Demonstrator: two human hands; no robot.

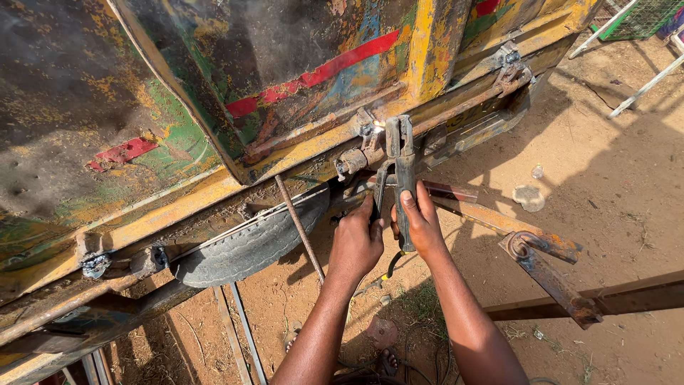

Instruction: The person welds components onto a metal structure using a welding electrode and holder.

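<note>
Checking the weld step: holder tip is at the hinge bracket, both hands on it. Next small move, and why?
Probably keep the tip on the joint and creep it along the bracket. A bright spot shows where the electrode holder meets the bracket on the rusty rod, so the arc seems lit. Left hand and right hand both grip the holder, steadying it.

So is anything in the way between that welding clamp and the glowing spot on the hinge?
Nothing visible. Both hands, left hand and right hand, grip the electrode holder, and its tip reaches straight to the bright spot on the rusty hinge bracket. The thin rod leans off to the left, clear of it.
</note>
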